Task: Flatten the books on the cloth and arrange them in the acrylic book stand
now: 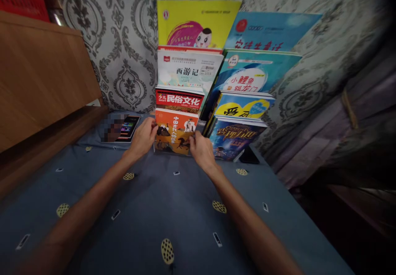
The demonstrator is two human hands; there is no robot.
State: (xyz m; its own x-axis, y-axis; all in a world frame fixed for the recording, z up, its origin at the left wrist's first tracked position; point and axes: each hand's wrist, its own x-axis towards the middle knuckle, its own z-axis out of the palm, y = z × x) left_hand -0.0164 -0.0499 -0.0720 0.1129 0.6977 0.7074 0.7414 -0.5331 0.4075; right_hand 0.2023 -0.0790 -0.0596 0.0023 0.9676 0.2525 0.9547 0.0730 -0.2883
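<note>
From the head camera, your left hand [144,136] has its fingers curled onto the left edge of the orange book [175,131]. Your right hand [201,149] pinches the book's right edge, thumb and fingers closed on it. The orange book stands upright at the front of the left-hand row of books, just ahead of a red book [179,100]. A dark blue book [235,136] fronts the row beside it. A phone [129,127] lies to the left on the blue cloth [173,217], near your left hand.
</note>
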